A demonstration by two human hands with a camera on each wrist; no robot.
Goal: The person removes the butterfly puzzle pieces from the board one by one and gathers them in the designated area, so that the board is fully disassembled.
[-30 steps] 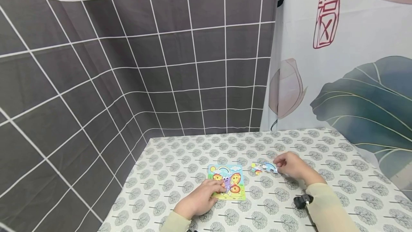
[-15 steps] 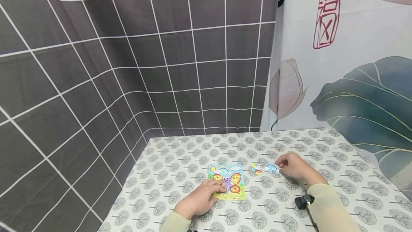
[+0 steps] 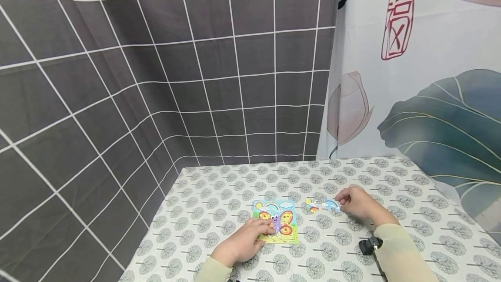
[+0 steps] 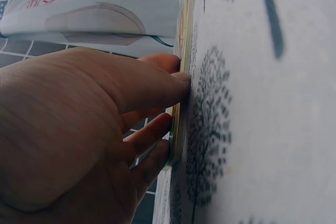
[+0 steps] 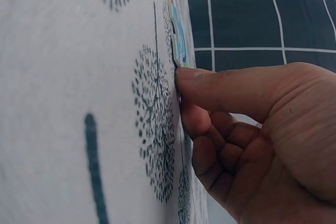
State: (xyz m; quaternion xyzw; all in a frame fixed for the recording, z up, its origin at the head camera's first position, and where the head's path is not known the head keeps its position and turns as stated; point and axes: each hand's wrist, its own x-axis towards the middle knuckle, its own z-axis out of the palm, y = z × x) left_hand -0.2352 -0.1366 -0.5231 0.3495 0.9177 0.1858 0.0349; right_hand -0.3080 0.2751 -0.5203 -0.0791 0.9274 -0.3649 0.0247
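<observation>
A square butterfly jigsaw puzzle (image 3: 287,214) lies flat on the table in the head view. My left hand (image 3: 247,236) rests on its lower left part, fingers over the picture; in the left wrist view the thumb (image 4: 157,88) touches the board's edge. To the right of the puzzle, my right hand (image 3: 358,203) pinches the right end of a blue puzzle piece (image 3: 332,205) between thumb and forefinger, the other fingers curled in. Just left of that piece lies another puzzle piece (image 3: 312,205), yellow, white and red. My left fingers hide part of the butterfly.
The table is covered with a white tree-print cloth (image 3: 219,186). A dark grid-patterned curtain (image 3: 254,90) hangs behind and to the left, and a white curtain with leaf and flower prints (image 3: 360,55) hangs at the right.
My right hand has shifted slightly to the right with the blue puzzle piece, which now lies a little farther from the puzzle. The left hand has stayed still on the puzzle.
</observation>
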